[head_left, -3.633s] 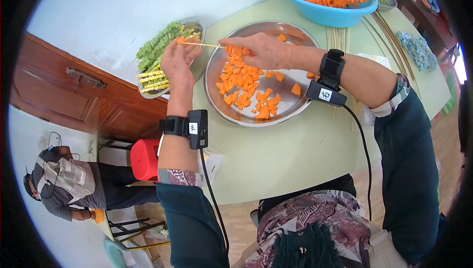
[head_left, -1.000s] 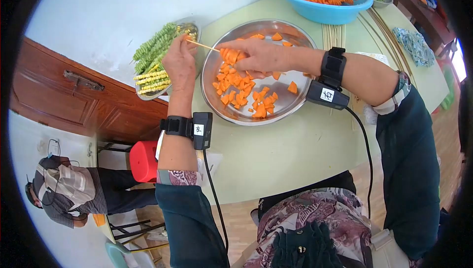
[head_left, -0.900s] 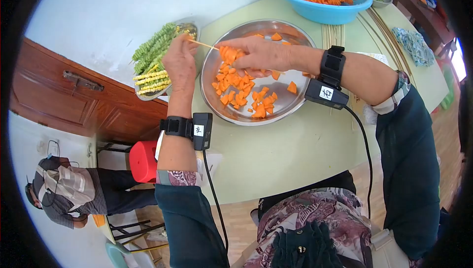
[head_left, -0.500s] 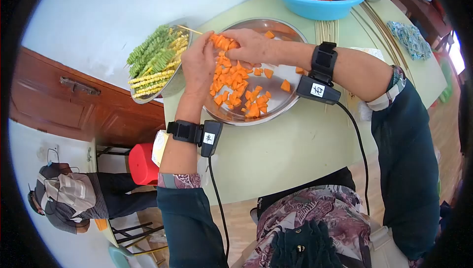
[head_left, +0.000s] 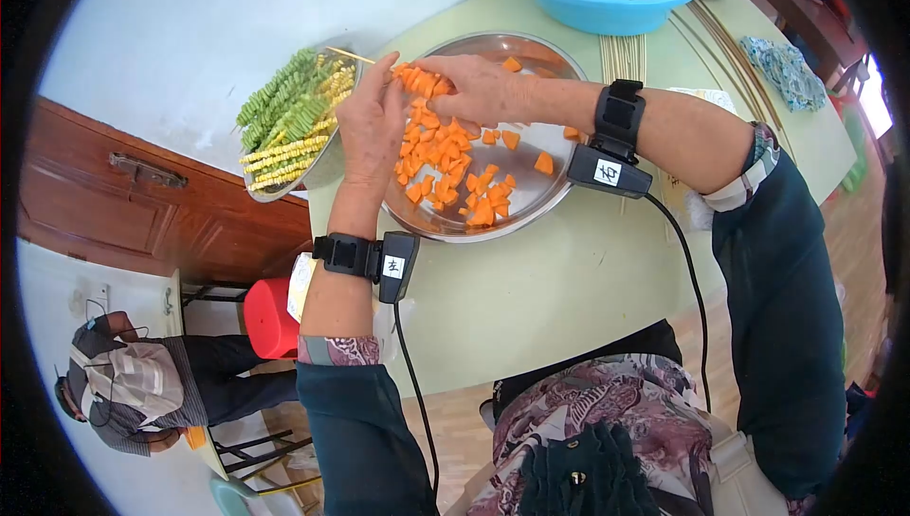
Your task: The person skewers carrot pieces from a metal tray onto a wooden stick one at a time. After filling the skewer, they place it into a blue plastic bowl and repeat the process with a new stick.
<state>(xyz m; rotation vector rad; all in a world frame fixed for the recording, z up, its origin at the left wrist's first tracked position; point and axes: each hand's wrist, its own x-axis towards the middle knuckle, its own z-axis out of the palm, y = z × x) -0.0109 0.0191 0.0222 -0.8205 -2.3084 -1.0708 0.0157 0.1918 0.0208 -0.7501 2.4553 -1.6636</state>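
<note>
Over the left rim of a round steel tray (head_left: 540,196) I hold a wooden skewer (head_left: 349,55) threaded with carrot pieces (head_left: 423,81). My left hand (head_left: 372,123) is closed around the skewer near its bare end, which sticks out to the upper left. The fingers of my right hand (head_left: 474,90) are wrapped round the carrot pieces on it; their tips are partly hidden. Loose orange carrot chunks (head_left: 438,154) lie in the tray below both hands, with a few scattered to its right.
Left of the tray, a metal bowl (head_left: 327,167) holds green and yellow skewers. A blue basin (head_left: 597,12) with carrot skewers stands at the back. Bare skewers (head_left: 623,59) and a patterned cloth (head_left: 784,74) lie at right. Another person (head_left: 142,379) stands at far left, near a red stool (head_left: 272,319).
The whole view has shifted slightly. My left hand has changed its grip a little at the skewer, and its fingers reach further up. My right hand remains on the carrot pieces.
</note>
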